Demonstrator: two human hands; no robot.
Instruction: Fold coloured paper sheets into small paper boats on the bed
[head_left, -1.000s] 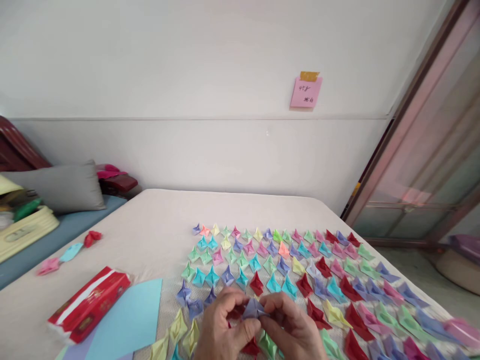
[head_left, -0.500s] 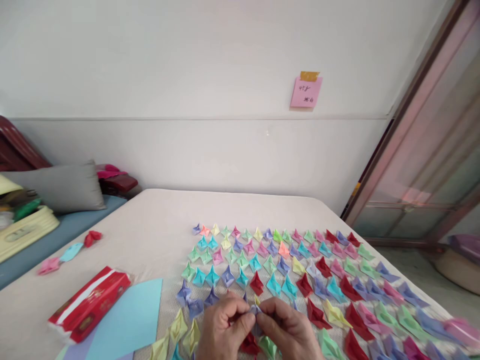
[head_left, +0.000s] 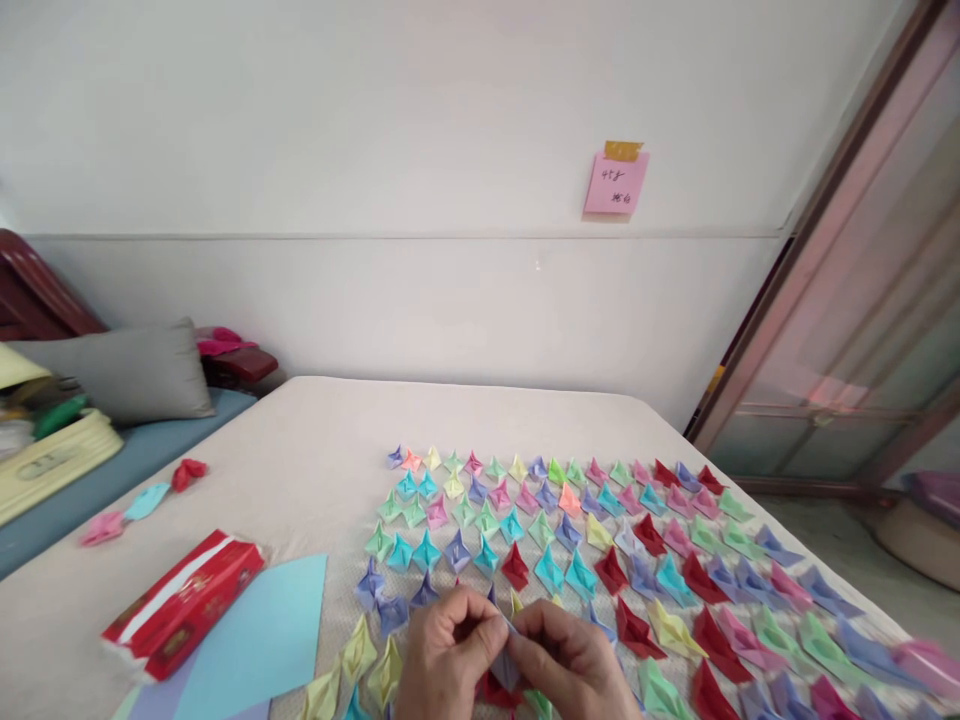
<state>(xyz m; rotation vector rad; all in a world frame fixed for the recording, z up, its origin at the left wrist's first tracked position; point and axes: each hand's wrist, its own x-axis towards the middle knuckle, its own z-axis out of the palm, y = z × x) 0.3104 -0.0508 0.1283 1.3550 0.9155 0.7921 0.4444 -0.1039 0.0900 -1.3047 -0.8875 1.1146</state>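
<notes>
Between my two hands, at the bottom middle of the head view, is a small folded pale purple paper piece (head_left: 507,668). My left hand (head_left: 454,650) pinches its left side between thumb and finger. From the other side my right hand (head_left: 566,660) grips it the same way, the fingertips of both nearly meeting. The paper is mostly covered by my fingers, so its exact shape cannot be made out. Rows of small folded paper boats, such as a red one (head_left: 515,567) and a turquoise one (head_left: 550,569), lie just beyond and around my hands.
Left of the boats lie coloured paper sheets (head_left: 262,620) and a red tissue pack (head_left: 187,600) on the cloth-covered table (head_left: 322,440). Small pink, blue and red pieces (head_left: 146,502) sit near the left edge. A pink balloon-like object (head_left: 930,664) is at the right edge.
My fingertips have shifted slightly on the folded paper, and more of its lower part now shows between the hands. The view has moved a little.
</notes>
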